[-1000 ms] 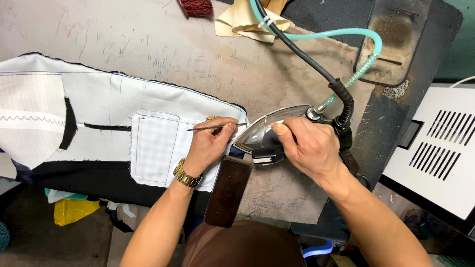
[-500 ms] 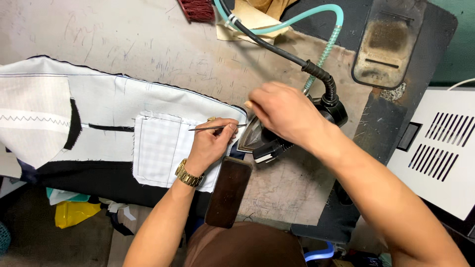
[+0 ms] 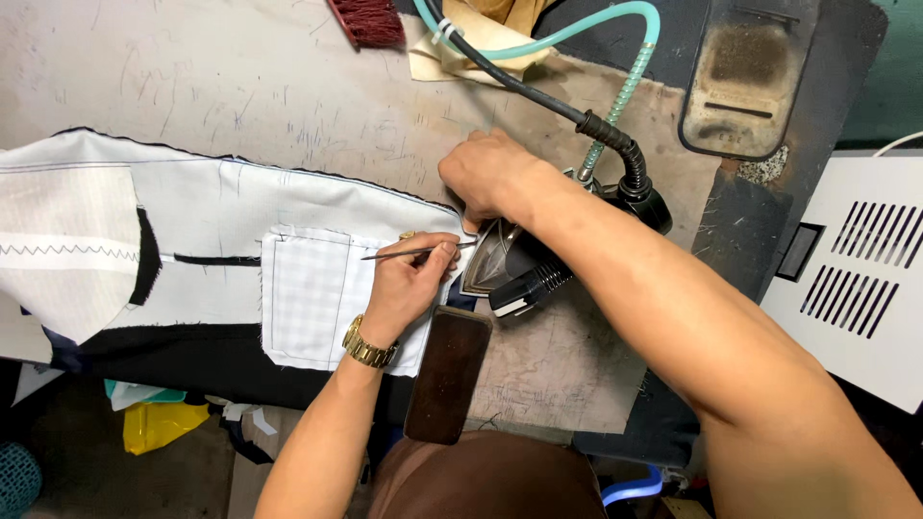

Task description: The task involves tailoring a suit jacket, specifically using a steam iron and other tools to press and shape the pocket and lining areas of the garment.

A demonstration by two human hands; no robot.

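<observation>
Two hands busy: our left hand (image 3: 409,284) pinches a thin metal awl (image 3: 415,253) on white checked pocket cloth (image 3: 308,293); right hand (image 3: 486,173) presses the fabric edge flat beside the black steam iron (image 3: 519,264), fingers closed on nothing. Pressing step, we judge; the next move calls for gripping the iron.

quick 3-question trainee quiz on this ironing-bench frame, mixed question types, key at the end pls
1. True or false: the left hand holds a thin metal awl over the checked pocket piece.
2. Where is the right hand?
A. flat on the white vented box
B. on the fabric edge beside the steam iron
C. gripping the red brush
3. Fill in: the iron lies tipped on its ____ on the padded bench, with a black cord and a teal hose running to it.

Key: 1 true; 2 B; 3 side
</observation>
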